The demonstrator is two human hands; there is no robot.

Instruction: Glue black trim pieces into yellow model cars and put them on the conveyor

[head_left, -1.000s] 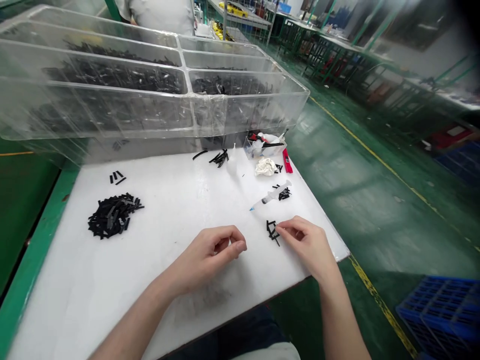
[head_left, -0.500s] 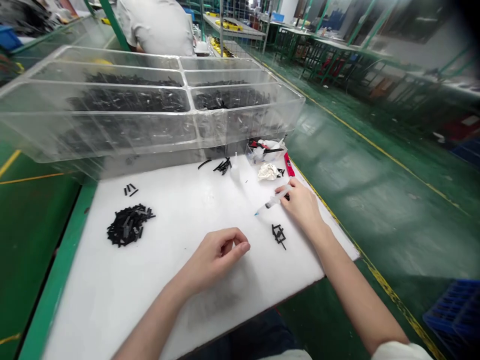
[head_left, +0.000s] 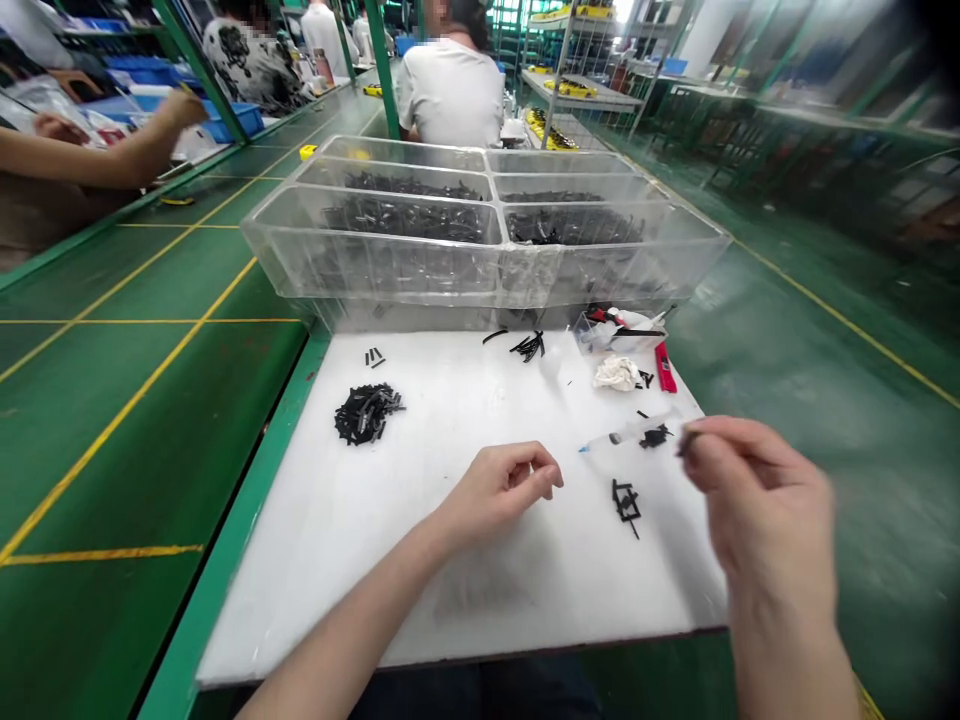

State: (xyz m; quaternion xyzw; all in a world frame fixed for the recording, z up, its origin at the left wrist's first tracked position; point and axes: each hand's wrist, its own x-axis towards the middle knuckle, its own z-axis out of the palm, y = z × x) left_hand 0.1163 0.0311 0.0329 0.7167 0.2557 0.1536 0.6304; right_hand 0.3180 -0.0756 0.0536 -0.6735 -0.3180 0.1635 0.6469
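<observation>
My left hand (head_left: 504,488) rests on the white table top (head_left: 420,560), fingers curled with thumb against fingertips; whether anything is in them is hidden. Raised at the right and blurred, my right hand (head_left: 757,500) pinches a small black part (head_left: 686,443) between thumb and forefinger. A few black parts (head_left: 625,502) lie between the two hands. A syringe (head_left: 626,432) lies just beyond them, beside a small clump of black pieces (head_left: 656,436). A larger heap of black parts (head_left: 365,412) sits at the left of the table.
A clear divided bin (head_left: 480,235) filled with black parts stands at the table's far edge. Near it are a small clear tub (head_left: 611,330), a crumpled white wipe (head_left: 616,373) and a red tool (head_left: 664,366). Other people work at benches behind and left.
My right hand went out to the clump by the syringe, then came back up towards me with a small black part. The view has swung left. My left hand has stayed put.
</observation>
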